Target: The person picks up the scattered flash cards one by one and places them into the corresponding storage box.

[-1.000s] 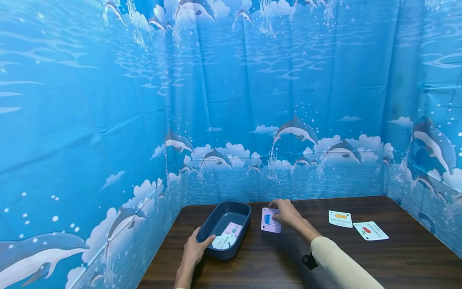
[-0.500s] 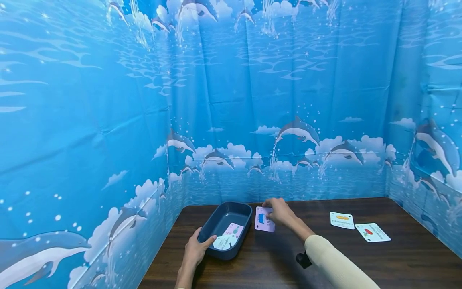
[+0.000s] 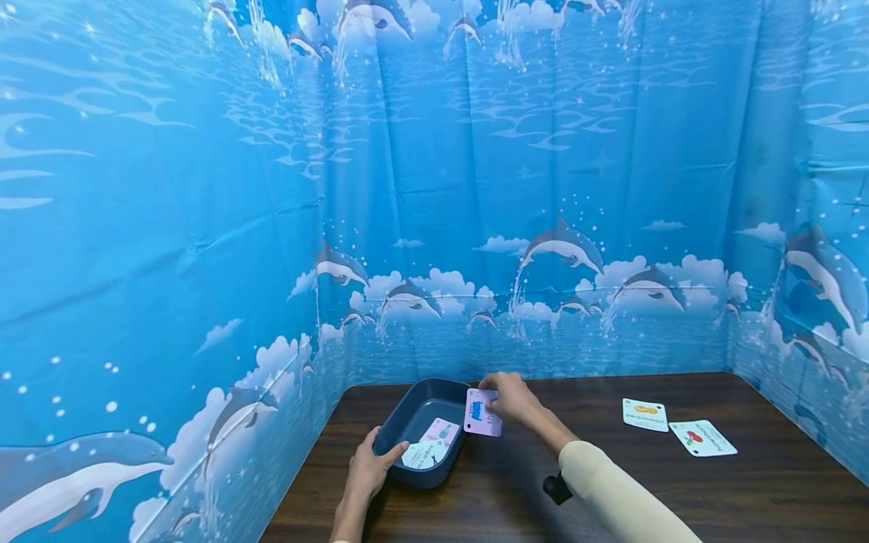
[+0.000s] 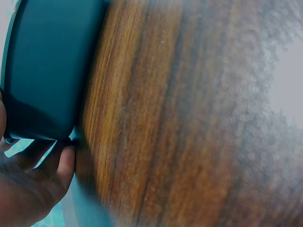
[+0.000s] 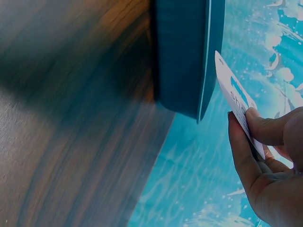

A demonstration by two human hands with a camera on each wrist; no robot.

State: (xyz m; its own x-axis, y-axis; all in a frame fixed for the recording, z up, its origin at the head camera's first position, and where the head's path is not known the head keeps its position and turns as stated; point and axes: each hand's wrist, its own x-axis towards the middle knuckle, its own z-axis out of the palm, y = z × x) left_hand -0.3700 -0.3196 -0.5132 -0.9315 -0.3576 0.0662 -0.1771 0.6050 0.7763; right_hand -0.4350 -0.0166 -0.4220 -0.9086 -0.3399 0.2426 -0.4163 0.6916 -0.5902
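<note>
A dark blue-grey rectangular bin (image 3: 416, 406) stands at the left of the table, with a pink card (image 3: 444, 431) and a white card (image 3: 419, 455) lying in its near end. My left hand (image 3: 367, 469) grips the bin's near left side, thumb over the rim and fingers along the outside wall. Between thumb and fingers, my right hand (image 3: 511, 398) pinches a pale purple picture card (image 3: 478, 421) with a blue drawing. The card is tilted, its left edge right at the bin's right rim. In the right wrist view the card (image 5: 232, 97) is seen nearly edge-on beside the bin wall (image 5: 182, 56).
Two more picture cards lie on the right of the dark wooden table (image 3: 577, 490): one with a yellow-orange drawing (image 3: 646, 415) and one with a red drawing (image 3: 703, 439). A blue dolphin-print curtain (image 3: 529, 188) hangs behind the table and along both sides.
My right hand has carried the purple card leftward, from over the table to the bin's right rim. The left hand and the bin stay in place.
</note>
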